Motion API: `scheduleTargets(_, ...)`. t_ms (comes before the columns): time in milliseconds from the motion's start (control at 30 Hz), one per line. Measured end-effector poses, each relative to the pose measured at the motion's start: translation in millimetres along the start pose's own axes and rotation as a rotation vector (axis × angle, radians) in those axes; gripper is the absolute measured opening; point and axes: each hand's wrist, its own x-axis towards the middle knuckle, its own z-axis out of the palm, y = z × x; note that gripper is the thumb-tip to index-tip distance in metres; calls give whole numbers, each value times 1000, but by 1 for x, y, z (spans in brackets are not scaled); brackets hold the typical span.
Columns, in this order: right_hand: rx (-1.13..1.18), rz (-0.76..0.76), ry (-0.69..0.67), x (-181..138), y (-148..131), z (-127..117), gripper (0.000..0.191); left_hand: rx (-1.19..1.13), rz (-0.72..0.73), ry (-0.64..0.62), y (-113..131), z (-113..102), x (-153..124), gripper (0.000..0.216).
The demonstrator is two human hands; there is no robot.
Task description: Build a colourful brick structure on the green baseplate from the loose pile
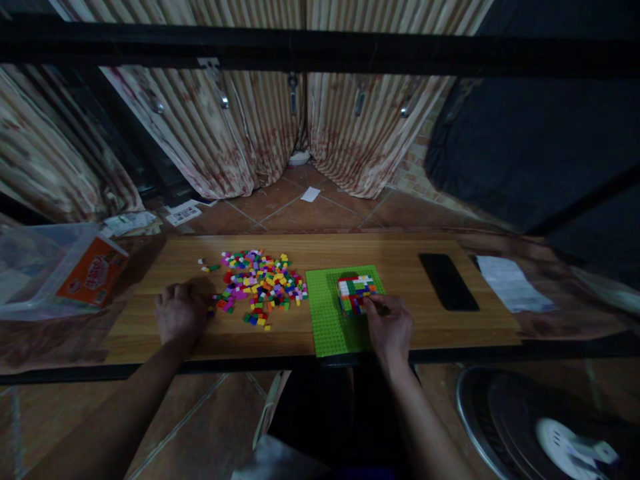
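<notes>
A block build (356,293) of white, red, green, blue and orange toy bricks stands on a bright green studded baseplate (327,330). My right hand (391,328) is at the build's right front corner, thumb and fingers pinched together against it. Whatever lies between those fingertips is too small and hidden to make out. Left of the baseplate spreads a loose pile of small coloured bricks (265,280). My left hand (181,312) rests on the tabletop just left of this pile, its fingers curled under. The palm and fingertips of that hand are hidden.
The wooden table (400,250) carries a black phone-like slab (449,281) on the right. A clear plastic bin (45,267) with an orange label stands at the left. White paper (513,283) lies beyond the right end. A round fan-like object (530,427) is at lower right.
</notes>
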Motion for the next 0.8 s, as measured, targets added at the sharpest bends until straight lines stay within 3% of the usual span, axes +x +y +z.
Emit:
scheduleTargets(167, 36, 37, 24, 2, 4, 5, 27, 10, 21, 21, -2, 3, 0, 38)
scheduleTargets(533, -16, -94, 40, 0, 6, 4, 24, 33, 12, -4, 1, 0, 1, 40)
scheduleTargets(800, -27, -89, 6, 2, 2, 2, 21, 38, 24, -3, -1, 2, 1, 38)
